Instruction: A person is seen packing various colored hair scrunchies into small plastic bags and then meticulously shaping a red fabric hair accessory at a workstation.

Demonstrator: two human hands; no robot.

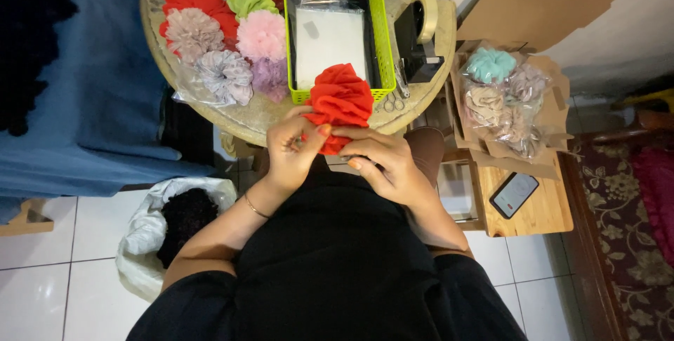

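A ruffled red fabric scrunchie is held in front of me at the near edge of a small round table. My left hand pinches its lower left side, thumb on top. My right hand grips its lower right edge from beneath. Both hands close on the same red piece, above my lap in black clothing.
On the table lie several scrunchies in red, pink, green, grey and lilac, a lime green basket with clear bags, a tape dispenser and scissors. Right: a cardboard box of bagged scrunchies, a phone. Left: a white sack.
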